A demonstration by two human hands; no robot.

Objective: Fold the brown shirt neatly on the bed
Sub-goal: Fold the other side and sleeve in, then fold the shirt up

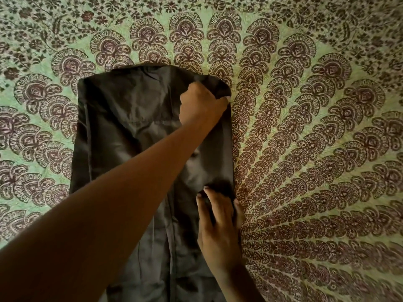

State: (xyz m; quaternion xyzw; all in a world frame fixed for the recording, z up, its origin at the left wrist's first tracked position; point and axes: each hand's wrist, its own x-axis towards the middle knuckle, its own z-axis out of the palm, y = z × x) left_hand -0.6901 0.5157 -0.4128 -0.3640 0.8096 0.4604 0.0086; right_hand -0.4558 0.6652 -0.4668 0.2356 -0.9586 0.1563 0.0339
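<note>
- Over on the left side, the bedspread (43, 131) is a green print with dark paisley fans, and the left long edge of the brown shirt (122, 131) lies flat and straight on it.
- That shirt is in the middle of the bed, already narrowed into a long strip running away from the person, collar end farthest away.
- Left hand (201, 103) reaches diagonally across the strip to the far right corner. Its grip is clenched around a bit of cloth at that shoulder fold, knuckles up.
- Right hand (220, 219) is nearer, on the right edge. The fingers curl over that edge with the thumb on the outer side, so I'd call it a light pinch of the folded side, though how much cloth it really has is hard to tell.
- My guess: they're squaring up the right-hand fold before folding the strip lengthwise.
- What could go wrong: the fabric looks thin and slippery, so tugging the top corner harder than the lower edge would skew the fold and leave the strip wider at one end.
- The forearm lying across the middle could also drag the smooth centre into wrinkles when it lifts off.
- Farther right it's just more patterned bedspread.
</note>
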